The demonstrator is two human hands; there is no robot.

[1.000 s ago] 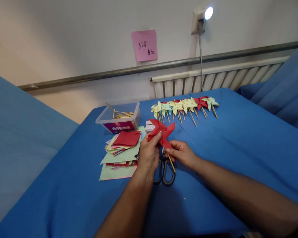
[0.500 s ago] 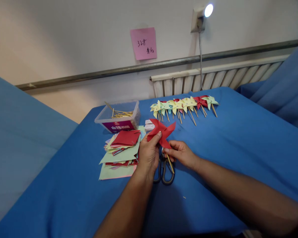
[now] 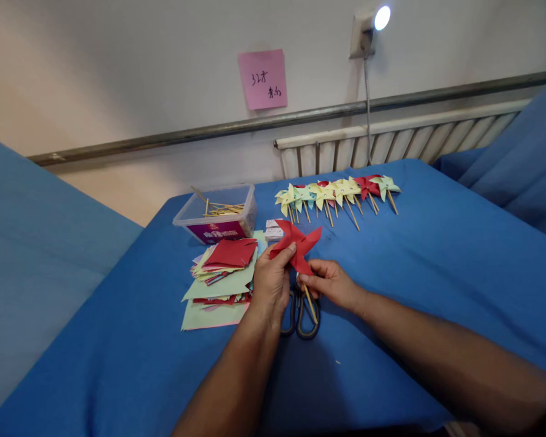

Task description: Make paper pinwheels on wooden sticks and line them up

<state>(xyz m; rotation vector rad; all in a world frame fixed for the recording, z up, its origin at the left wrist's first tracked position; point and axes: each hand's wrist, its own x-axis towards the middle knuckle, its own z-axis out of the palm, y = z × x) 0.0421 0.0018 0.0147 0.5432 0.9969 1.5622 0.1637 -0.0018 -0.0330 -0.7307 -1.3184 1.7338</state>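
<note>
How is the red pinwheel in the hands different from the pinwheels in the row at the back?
The red pinwheel is held up off the blue cloth by the left hand and right hand; the row of pinwheels lies flat on it. The held one is alone; the row has many, overlapping. It is all red; the row is mostly yellow and pale green, with a few red. All have folded paper blades on thin wooden sticks.

Pink sticky note [image 3: 262, 79]: handwriting, "32" legible, rest unclear.

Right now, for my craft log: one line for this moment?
left hand: pinches red pinwheel | right hand: holds its stick | scissors: underneath
</note>
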